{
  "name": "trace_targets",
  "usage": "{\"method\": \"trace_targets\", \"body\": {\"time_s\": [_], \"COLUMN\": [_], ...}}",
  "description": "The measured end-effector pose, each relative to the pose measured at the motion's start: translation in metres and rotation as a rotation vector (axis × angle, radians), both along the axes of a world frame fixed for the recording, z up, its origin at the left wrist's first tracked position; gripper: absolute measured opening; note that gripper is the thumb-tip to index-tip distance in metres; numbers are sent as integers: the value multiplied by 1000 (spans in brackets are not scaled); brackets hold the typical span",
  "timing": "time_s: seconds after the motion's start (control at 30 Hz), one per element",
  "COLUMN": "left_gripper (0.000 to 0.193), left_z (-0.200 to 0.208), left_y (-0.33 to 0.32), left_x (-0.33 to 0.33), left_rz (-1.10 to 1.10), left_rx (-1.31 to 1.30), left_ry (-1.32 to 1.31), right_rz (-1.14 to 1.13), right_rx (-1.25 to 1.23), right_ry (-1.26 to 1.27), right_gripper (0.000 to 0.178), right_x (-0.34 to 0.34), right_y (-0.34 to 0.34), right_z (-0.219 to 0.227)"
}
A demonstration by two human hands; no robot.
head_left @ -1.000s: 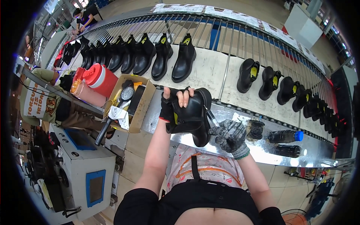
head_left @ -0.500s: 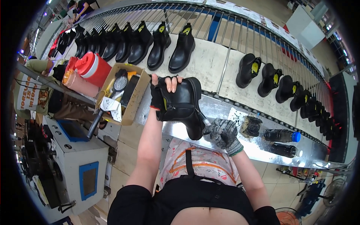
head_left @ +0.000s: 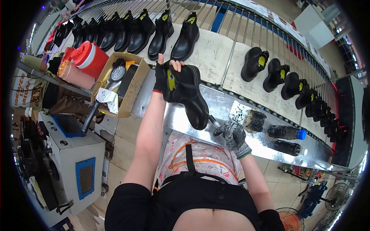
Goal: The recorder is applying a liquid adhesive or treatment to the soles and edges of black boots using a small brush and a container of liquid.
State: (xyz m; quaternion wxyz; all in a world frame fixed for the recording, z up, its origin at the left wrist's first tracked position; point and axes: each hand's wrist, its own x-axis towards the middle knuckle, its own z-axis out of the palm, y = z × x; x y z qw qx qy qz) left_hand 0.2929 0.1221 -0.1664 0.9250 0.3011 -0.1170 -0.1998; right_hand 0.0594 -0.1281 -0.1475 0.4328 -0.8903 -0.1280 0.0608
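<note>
A black ankle boot (head_left: 189,94) with a yellow-green lining hangs tilted over the metal table, toe toward me. My left hand (head_left: 160,77), in a black fingerless glove, is closed around the boot's upper near the opening, thumb up and fingertips over its far side. My right hand (head_left: 234,138), in a grey knit glove, is closed on a slim tool with a metal shaft (head_left: 214,121), which looks like a small brush. Its tip is at the sole edge by the toe; whether it touches I cannot tell, and its working end is hard to make out.
Finished-looking black boots (head_left: 185,36) line the roller conveyor (head_left: 231,29) beyond, with more on the right (head_left: 254,65). A cardboard box (head_left: 133,90) of tools and a red jug (head_left: 90,57) stand left. A dark sponge-like block (head_left: 255,120) and two bottles (head_left: 287,133) lie right.
My left hand has turned the boot so its opening and lining face me more. The tool in my right hand now shows more of its shaft, at the toe's sole edge. The view has shifted slightly.
</note>
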Motion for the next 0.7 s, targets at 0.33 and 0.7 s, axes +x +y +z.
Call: {"method": "trace_targets", "body": {"time_s": [0.33,0.7], "left_gripper": [69,50], "left_z": [-86,-23], "left_y": [-13,-29], "left_x": [43,-1], "left_rz": [556,807], "left_rx": [600,1388], "left_ry": [-33,-605], "right_rz": [-193,-746], "right_rx": [400,604], "right_ry": [112,216], "right_gripper": [69,73], "right_x": [-13,-36], "right_y": [1,-41], "right_z": [-35,-110]}}
